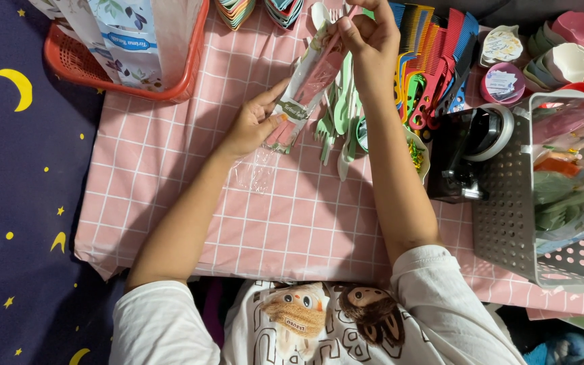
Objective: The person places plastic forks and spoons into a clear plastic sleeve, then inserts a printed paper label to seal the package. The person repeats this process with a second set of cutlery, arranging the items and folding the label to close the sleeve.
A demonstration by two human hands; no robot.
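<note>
Closely pinched at both ends: right fingertips (343, 27) pressed together on the top of a clear sleeve (309, 84) of pink cutlery, left thumb and forefinger (273, 116) nipping its lower part by the label band, other left fingers curled behind. Held slantwise off the cloth, near the middle of the far edge, right hand (366, 30) high, left hand (251, 125) lower and nearer. Below the left hand, a loose tail of clear film (255, 172) hanging down to the pink checked cloth (238, 223).

Seemingly mid-packing, with the pink pieces being seated and straightened inside the sleeve. Calls next for a steady hold at the top and a smoothing or closing of that slack tail without letting the contents slip.

Just beside the sleeve, under the right forearm, a heap of green and white forks and spoons (339, 115). Further right along the far edge, a row of coloured combs (434, 61); then a black tape dispenser (468, 152) and a grey perforated basket (508, 209) at the right edge. Over at the far left corner, a red basket (69, 64).
</note>
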